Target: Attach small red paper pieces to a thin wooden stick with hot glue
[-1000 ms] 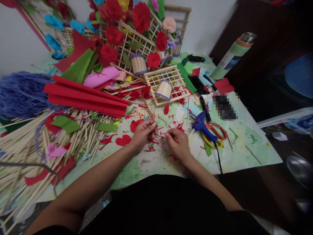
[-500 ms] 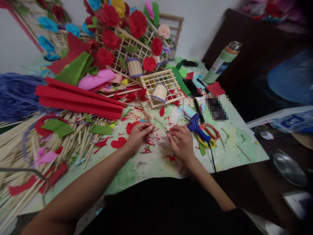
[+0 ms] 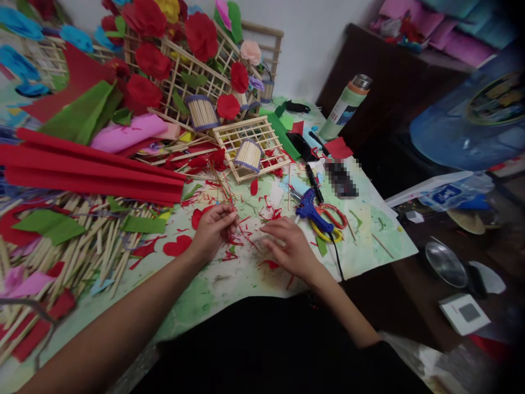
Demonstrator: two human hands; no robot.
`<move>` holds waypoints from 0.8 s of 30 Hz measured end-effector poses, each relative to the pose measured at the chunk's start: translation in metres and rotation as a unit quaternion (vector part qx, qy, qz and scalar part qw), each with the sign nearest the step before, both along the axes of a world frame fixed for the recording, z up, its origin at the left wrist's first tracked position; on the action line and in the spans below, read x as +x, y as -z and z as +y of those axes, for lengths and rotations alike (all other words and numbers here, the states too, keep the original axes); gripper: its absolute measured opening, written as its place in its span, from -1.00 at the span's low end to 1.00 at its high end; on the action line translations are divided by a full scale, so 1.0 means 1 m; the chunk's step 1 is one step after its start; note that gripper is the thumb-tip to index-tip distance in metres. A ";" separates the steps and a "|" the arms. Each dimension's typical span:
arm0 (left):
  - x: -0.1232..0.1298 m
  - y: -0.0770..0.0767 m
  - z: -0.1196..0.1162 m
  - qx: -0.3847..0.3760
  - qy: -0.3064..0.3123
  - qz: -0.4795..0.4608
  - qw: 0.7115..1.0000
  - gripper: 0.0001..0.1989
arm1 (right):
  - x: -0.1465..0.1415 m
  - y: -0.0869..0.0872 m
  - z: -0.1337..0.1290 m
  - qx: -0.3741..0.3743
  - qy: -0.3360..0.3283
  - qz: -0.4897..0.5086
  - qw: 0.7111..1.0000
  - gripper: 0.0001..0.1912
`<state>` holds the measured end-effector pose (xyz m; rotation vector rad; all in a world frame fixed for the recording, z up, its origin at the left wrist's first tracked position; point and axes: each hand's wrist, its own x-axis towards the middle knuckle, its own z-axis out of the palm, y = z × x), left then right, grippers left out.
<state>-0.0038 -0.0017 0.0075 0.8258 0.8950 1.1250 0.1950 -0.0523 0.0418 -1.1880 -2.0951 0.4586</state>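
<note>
The person's left hand (image 3: 221, 225) has its thumb and fingertips pressed together; whether something thin is caught in that pinch cannot be made out. The right hand (image 3: 289, 249) is apart from it, fingers loosely parted, with nothing visibly held. Thin shredded strips of red paper (image 3: 243, 234) lie between and beneath the hands on the green-and-white covered counter (image 3: 184, 306).

Work this fine probably calls for a light pinch at the very fingertips, with both wrists low for steadiness; soft paper would likely crease or tear if gripped hard. A little bare space swept between the hands would keep loose strips from clinging. The blue glue gun with a black cord (image 3: 311, 210) lies just beyond the right hand; its heat cannot be judged, so its metal nozzle is best avoided.

Farther back stands a bamboo lattice panel carrying a small stick-built barrel (image 3: 278, 165). To the right, a clear plastic package with a blue oval logo (image 3: 446, 196) bears white lettering, too blurred to read. The pale green bottle with a metal cap (image 3: 349, 100) has a white label with dark characters, likewise illegible. The big blue plastic object (image 3: 443, 131) carries a dark printed oval, its yellowish marks unreadable.
</note>
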 end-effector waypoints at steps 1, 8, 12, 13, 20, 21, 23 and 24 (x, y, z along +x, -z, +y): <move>-0.001 0.000 0.000 0.001 -0.002 -0.004 1.000 -0.81 | -0.003 -0.002 0.000 -0.017 -0.036 -0.019 0.999 -0.73; -0.003 0.001 0.001 -0.001 -0.009 -0.007 1.000 -0.81 | 0.043 -0.002 0.019 0.012 0.165 0.086 0.982 -0.73; -0.002 0.003 0.001 0.007 -0.009 0.007 1.000 -0.78 | 0.084 0.017 0.032 0.035 0.303 -0.087 0.948 -0.68; -0.002 0.003 0.002 0.010 -0.009 0.007 1.000 -0.78 | 0.090 0.021 0.033 0.022 0.301 -0.121 0.946 -0.62; -0.002 0.000 0.002 0.009 -0.021 -0.011 1.000 -0.82 | 0.091 0.031 0.032 0.017 0.282 -0.221 0.934 -0.66; -0.002 -0.001 0.002 0.008 -0.019 -0.014 1.000 -0.81 | 0.091 0.031 0.032 0.014 0.284 -0.228 0.931 -0.69; -0.002 0.000 0.002 0.010 -0.015 -0.016 1.000 -0.81 | 0.092 0.028 0.033 0.005 0.284 -0.236 0.929 -0.72; -0.002 0.000 0.002 0.011 -0.014 -0.015 1.000 -0.81 | 0.093 0.027 0.032 0.003 0.283 -0.235 0.930 -0.72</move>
